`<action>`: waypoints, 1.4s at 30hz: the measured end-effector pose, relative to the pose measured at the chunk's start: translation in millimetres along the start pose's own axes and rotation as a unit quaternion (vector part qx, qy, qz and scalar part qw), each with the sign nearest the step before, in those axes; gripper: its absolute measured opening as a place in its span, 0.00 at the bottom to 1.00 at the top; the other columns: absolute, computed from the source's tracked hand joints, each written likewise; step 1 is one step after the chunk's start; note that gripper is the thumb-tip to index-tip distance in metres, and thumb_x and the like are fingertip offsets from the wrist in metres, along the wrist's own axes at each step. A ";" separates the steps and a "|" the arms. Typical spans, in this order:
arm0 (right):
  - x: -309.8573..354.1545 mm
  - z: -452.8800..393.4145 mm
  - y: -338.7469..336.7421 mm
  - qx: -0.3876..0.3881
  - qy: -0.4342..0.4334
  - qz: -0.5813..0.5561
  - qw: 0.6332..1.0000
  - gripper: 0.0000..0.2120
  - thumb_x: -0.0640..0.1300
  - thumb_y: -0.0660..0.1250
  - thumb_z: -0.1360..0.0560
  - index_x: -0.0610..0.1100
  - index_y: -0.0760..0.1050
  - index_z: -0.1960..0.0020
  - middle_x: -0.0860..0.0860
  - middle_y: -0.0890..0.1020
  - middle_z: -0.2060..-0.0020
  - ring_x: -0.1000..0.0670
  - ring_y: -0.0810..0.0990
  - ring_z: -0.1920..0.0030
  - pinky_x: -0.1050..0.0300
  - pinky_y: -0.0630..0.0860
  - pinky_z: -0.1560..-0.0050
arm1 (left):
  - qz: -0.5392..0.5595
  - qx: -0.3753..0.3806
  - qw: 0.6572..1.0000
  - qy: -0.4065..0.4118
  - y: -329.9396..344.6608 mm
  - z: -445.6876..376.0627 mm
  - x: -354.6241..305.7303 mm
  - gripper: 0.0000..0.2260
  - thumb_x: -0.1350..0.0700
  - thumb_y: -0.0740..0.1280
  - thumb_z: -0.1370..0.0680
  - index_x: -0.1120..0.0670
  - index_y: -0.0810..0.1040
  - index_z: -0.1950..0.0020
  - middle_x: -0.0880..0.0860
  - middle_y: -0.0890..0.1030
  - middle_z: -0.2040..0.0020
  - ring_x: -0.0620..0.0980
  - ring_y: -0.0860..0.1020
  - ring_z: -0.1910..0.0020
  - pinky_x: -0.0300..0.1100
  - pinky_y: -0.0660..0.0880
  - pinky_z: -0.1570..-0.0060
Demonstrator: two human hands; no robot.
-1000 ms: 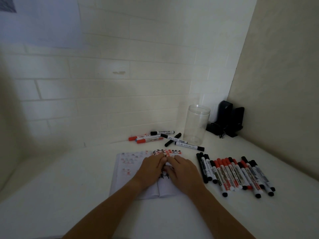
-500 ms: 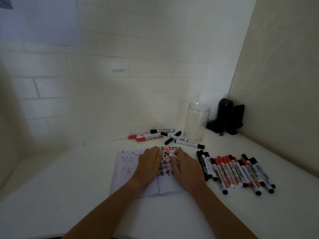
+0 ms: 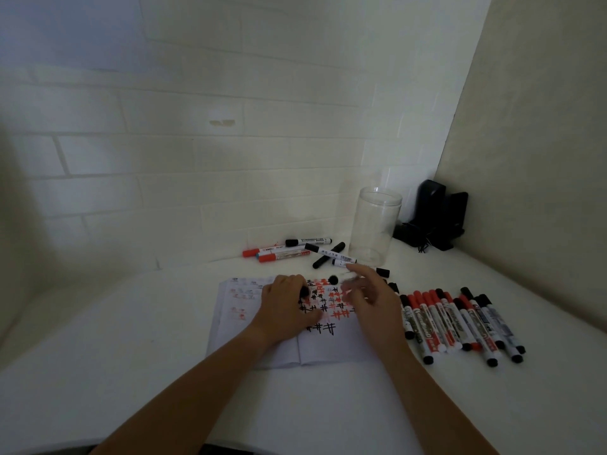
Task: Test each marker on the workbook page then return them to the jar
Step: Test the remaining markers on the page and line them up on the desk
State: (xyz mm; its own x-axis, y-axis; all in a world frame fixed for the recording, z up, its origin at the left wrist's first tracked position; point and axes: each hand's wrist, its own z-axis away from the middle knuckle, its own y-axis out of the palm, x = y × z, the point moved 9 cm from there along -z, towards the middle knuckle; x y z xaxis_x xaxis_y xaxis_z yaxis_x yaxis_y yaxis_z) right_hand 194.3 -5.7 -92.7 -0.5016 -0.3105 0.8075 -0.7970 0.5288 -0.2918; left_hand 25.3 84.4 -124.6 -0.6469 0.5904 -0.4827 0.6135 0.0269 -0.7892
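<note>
The open workbook [image 3: 328,349] lies on the white table, its right page covered with red and black test marks. My left hand [image 3: 282,310] rests on the page and pinches a small black marker cap [image 3: 304,292]. My right hand [image 3: 371,300] hovers over the page's right side, blurred by motion, and holds a white marker whose black end [image 3: 333,279] sticks out to the left. The clear jar [image 3: 374,224] stands empty behind the page. A row of several red and black markers [image 3: 460,323] lies to the right of the workbook.
Several loose markers [image 3: 285,249] lie by the back wall, left of the jar. A black device [image 3: 433,218] sits in the back right corner. Walls close in at the back and on the right.
My hands were pressed together on the page; they have now pulled apart, the right one moving right and up with the marker, and the left one keeps the cap.
</note>
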 end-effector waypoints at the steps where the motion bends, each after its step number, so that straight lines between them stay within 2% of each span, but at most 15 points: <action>1: 1.6 1.5 2.6 0.010 0.009 -0.002 1.000 0.12 0.38 0.68 0.20 0.52 0.78 0.40 0.55 0.83 0.63 0.51 0.82 0.64 0.53 0.81 0.64 | -0.001 -0.003 1.000 0.002 -0.6 0.1 -0.5 0.18 0.40 0.73 0.29 0.48 0.70 0.50 0.46 0.74 0.51 0.46 0.68 0.47 0.46 0.61 0.47; 3: 3.5 4.3 6.9 0.018 0.031 -0.005 0.999 0.05 0.48 0.71 0.21 0.49 0.77 0.50 0.55 0.78 0.68 0.59 0.76 0.68 0.63 0.73 0.66 | -0.006 -0.006 1.000 0.004 -0.9 0.2 -1.2 0.18 0.39 0.72 0.29 0.48 0.70 0.50 0.46 0.74 0.51 0.46 0.68 0.47 0.46 0.61 0.47; 5: -2.2 5.6 6.6 0.003 0.052 0.005 0.999 0.14 0.52 0.68 0.19 0.44 0.76 0.57 0.52 0.78 0.69 0.60 0.74 0.69 0.65 0.70 0.65 | -0.007 -0.008 1.000 0.003 -1.2 0.5 -1.4 0.18 0.39 0.72 0.29 0.48 0.70 0.50 0.46 0.74 0.50 0.46 0.68 0.47 0.45 0.61 0.47; 7: -9.5 4.4 2.8 -0.012 0.095 0.014 0.995 0.14 0.49 0.64 0.17 0.44 0.78 0.58 0.51 0.77 0.71 0.58 0.73 0.71 0.64 0.69 0.67 | -0.006 -0.007 1.000 0.002 -1.4 0.7 -1.1 0.18 0.39 0.72 0.29 0.47 0.70 0.49 0.45 0.74 0.50 0.46 0.68 0.47 0.45 0.60 0.47; 9: -12.1 5.0 5.2 0.010 0.121 -0.034 0.992 0.07 0.43 0.62 0.17 0.48 0.79 0.50 0.51 0.78 0.72 0.54 0.74 0.72 0.62 0.69 0.71 | -0.008 -0.008 1.000 0.002 -1.9 0.8 -1.1 0.18 0.39 0.72 0.29 0.47 0.70 0.50 0.45 0.74 0.51 0.46 0.67 0.47 0.45 0.60 0.48; 11: -9.3 7.8 10.6 0.048 0.132 -0.100 0.985 0.06 0.41 0.64 0.18 0.49 0.76 0.44 0.46 0.81 0.67 0.47 0.79 0.72 0.58 0.72 0.74 | -0.010 -0.009 1.000 0.001 -1.7 0.3 -1.0 0.18 0.39 0.72 0.29 0.47 0.70 0.50 0.45 0.73 0.51 0.46 0.67 0.48 0.45 0.60 0.49; 13: -6.4 9.8 11.6 0.063 0.135 -0.098 0.984 0.02 0.42 0.67 0.19 0.48 0.77 0.47 0.42 0.83 0.63 0.44 0.81 0.70 0.57 0.72 0.74 | -0.014 -0.010 1.000 0.000 -1.8 0.2 -0.8 0.18 0.39 0.72 0.29 0.47 0.69 0.50 0.45 0.73 0.51 0.46 0.67 0.48 0.45 0.60 0.49; 14: -6.4 10.2 11.8 0.062 0.141 -0.084 0.985 0.01 0.43 0.68 0.20 0.47 0.77 0.51 0.41 0.82 0.65 0.45 0.80 0.71 0.57 0.71 0.75 | -0.015 -0.011 1.000 0.001 -1.9 0.5 -1.0 0.18 0.39 0.72 0.29 0.47 0.69 0.50 0.45 0.73 0.51 0.46 0.67 0.48 0.45 0.60 0.49; 18: -13.9 11.5 4.8 -0.004 0.176 -0.043 0.983 0.17 0.50 0.76 0.25 0.40 0.73 0.59 0.45 0.77 0.75 0.48 0.72 0.77 0.60 0.66 0.78 | -0.005 -0.013 1.000 0.002 -2.7 1.4 -1.8 0.18 0.39 0.73 0.29 0.47 0.69 0.51 0.44 0.73 0.53 0.46 0.67 0.49 0.45 0.61 0.50; 22: -18.7 15.6 1.9 -0.030 0.207 -0.023 0.978 0.13 0.40 0.72 0.27 0.41 0.69 0.65 0.42 0.76 0.76 0.47 0.70 0.81 0.60 0.65 0.80 | 0.001 -0.015 1.000 0.006 -3.4 1.8 -1.5 0.18 0.39 0.73 0.29 0.46 0.69 0.52 0.44 0.72 0.53 0.46 0.67 0.49 0.45 0.61 0.50; 27: -14.4 14.0 0.5 -0.033 0.190 0.038 0.981 0.19 0.38 0.70 0.29 0.46 0.63 0.71 0.55 0.66 0.81 0.50 0.67 0.78 0.62 0.62 0.78 | 0.000 -0.013 1.000 0.002 -2.5 1.5 -0.5 0.18 0.39 0.73 0.29 0.47 0.71 0.49 0.45 0.73 0.52 0.46 0.67 0.48 0.45 0.62 0.48; 31: -11.3 14.5 5.0 -0.010 0.179 0.045 0.983 0.19 0.37 0.70 0.28 0.46 0.64 0.71 0.56 0.67 0.81 0.56 0.65 0.80 0.66 0.62 0.80 | 0.001 -0.015 1.000 0.002 -2.9 1.5 -0.5 0.17 0.40 0.73 0.29 0.48 0.71 0.50 0.45 0.73 0.52 0.46 0.67 0.48 0.45 0.61 0.50; 35: -11.7 14.6 1.7 -0.022 0.181 0.046 0.982 0.20 0.39 0.71 0.30 0.48 0.64 0.73 0.55 0.68 0.82 0.54 0.67 0.79 0.64 0.63 0.77 | -0.003 -0.016 1.000 0.006 -3.8 1.9 -2.5 0.17 0.41 0.73 0.28 0.48 0.70 0.50 0.45 0.73 0.52 0.47 0.67 0.48 0.45 0.61 0.50; 38: -6.9 12.8 -3.8 -0.039 0.160 0.061 0.984 0.22 0.38 0.71 0.30 0.50 0.61 0.74 0.57 0.66 0.83 0.58 0.62 0.80 0.64 0.60 0.78 | -0.002 -0.015 1.000 0.009 -3.4 2.1 -2.1 0.17 0.41 0.73 0.28 0.48 0.70 0.50 0.45 0.73 0.52 0.47 0.68 0.49 0.45 0.62 0.50; 42: 1.3 10.7 7.5 0.014 0.126 0.082 0.988 0.22 0.37 0.71 0.30 0.48 0.60 0.72 0.57 0.64 0.82 0.56 0.60 0.79 0.65 0.57 0.77 | -0.001 -0.016 1.000 0.009 -3.1 1.4 -1.5 0.17 0.41 0.73 0.29 0.49 0.72 0.50 0.46 0.74 0.52 0.47 0.68 0.48 0.45 0.62 0.51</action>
State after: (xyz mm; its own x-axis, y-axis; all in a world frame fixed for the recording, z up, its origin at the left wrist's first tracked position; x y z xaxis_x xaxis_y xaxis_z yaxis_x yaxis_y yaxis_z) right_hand 184.1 -10.6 -99.4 -0.5278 -0.0132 0.8493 -0.7222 0.5332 -0.4405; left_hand 23.7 82.2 -121.9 -0.6399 0.6041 -0.4749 0.6275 0.0541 -0.7768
